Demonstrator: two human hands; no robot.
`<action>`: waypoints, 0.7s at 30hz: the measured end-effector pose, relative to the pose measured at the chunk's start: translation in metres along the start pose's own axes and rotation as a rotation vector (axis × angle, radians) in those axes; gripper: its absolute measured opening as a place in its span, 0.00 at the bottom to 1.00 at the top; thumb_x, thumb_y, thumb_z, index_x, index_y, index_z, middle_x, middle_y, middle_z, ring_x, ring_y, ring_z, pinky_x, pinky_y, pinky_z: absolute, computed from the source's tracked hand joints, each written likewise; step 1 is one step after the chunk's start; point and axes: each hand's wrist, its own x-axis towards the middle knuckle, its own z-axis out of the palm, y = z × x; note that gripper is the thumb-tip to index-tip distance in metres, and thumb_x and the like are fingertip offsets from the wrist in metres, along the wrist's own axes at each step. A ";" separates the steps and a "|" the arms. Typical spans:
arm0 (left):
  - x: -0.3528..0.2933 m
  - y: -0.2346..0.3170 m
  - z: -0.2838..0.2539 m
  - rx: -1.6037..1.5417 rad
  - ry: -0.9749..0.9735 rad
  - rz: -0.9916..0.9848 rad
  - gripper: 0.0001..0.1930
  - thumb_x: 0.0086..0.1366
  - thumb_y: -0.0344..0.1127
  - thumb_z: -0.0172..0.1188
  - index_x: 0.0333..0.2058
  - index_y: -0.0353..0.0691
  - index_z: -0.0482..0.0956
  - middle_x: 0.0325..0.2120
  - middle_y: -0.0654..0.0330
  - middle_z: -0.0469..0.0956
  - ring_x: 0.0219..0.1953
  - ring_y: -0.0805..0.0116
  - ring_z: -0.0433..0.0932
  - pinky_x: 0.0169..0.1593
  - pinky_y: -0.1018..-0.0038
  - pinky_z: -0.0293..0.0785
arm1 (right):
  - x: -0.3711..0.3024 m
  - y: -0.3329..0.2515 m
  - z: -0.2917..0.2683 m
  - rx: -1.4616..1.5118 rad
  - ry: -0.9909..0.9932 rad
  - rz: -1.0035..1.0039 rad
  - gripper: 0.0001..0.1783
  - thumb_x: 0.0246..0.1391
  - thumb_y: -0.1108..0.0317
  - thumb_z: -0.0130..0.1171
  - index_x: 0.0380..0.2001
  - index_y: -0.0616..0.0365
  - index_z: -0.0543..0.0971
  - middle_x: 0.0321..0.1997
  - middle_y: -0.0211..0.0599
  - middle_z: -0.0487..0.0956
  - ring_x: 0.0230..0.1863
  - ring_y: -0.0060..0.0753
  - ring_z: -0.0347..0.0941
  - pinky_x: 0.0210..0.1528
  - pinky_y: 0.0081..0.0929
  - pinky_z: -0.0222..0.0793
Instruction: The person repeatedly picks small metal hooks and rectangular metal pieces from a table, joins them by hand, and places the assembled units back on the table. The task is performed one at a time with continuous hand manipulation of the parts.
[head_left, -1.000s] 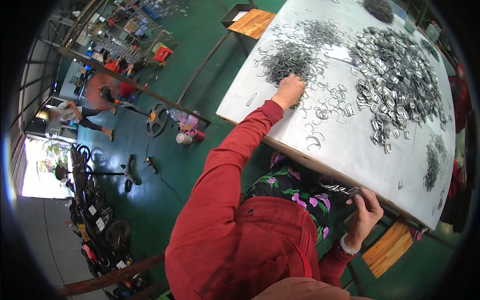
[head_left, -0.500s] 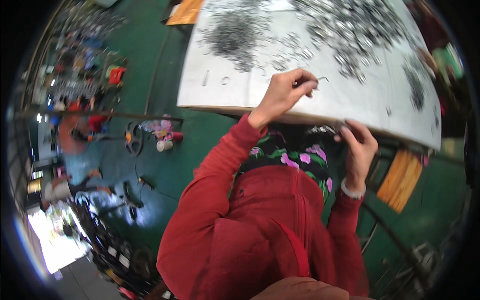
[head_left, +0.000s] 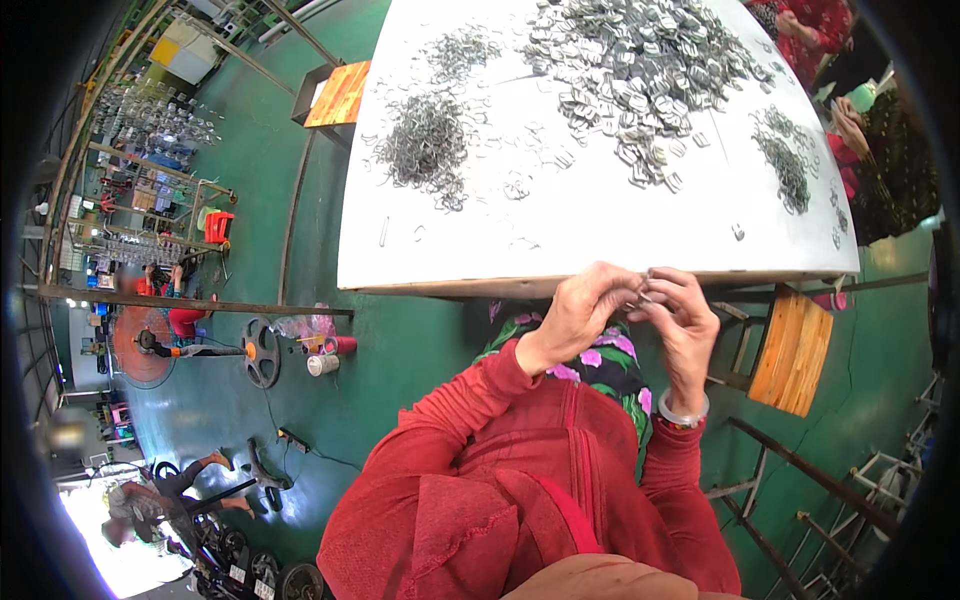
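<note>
White tabletop; small grey metal piece between hands.

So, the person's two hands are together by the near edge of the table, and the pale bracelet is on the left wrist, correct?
Not quite: the pale bracelet is on the right wrist. The head view shows it, with the left hand and right hand together by the table's near edge.

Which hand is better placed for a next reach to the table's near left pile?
Likely the left hand: it is nearer the pile than the right hand, though both hands meet at a metal piece.
</note>
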 end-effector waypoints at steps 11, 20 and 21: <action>-0.001 0.001 -0.002 -0.062 -0.016 -0.010 0.06 0.58 0.23 0.58 0.35 0.36 0.75 0.31 0.57 0.76 0.35 0.65 0.77 0.40 0.73 0.73 | 0.186 0.129 -0.105 -1.319 -0.015 -0.351 0.21 0.49 0.72 0.60 0.49 0.62 0.75 0.38 0.42 0.77 0.42 0.44 0.71 0.48 0.34 0.67; -0.002 -0.004 -0.003 -0.027 0.037 0.012 0.05 0.59 0.27 0.59 0.34 0.37 0.75 0.30 0.57 0.76 0.35 0.62 0.76 0.40 0.71 0.71 | 0.108 0.058 -0.064 -0.158 0.065 0.149 0.11 0.54 0.78 0.55 0.42 0.67 0.74 0.35 0.39 0.78 0.34 0.27 0.77 0.39 0.23 0.75; 0.000 -0.004 -0.003 -0.012 0.036 0.021 0.05 0.59 0.27 0.59 0.34 0.37 0.75 0.30 0.57 0.76 0.34 0.61 0.76 0.40 0.70 0.71 | 0.088 0.036 -0.047 -0.033 0.064 0.172 0.11 0.54 0.79 0.55 0.42 0.67 0.73 0.35 0.39 0.78 0.34 0.28 0.77 0.40 0.24 0.75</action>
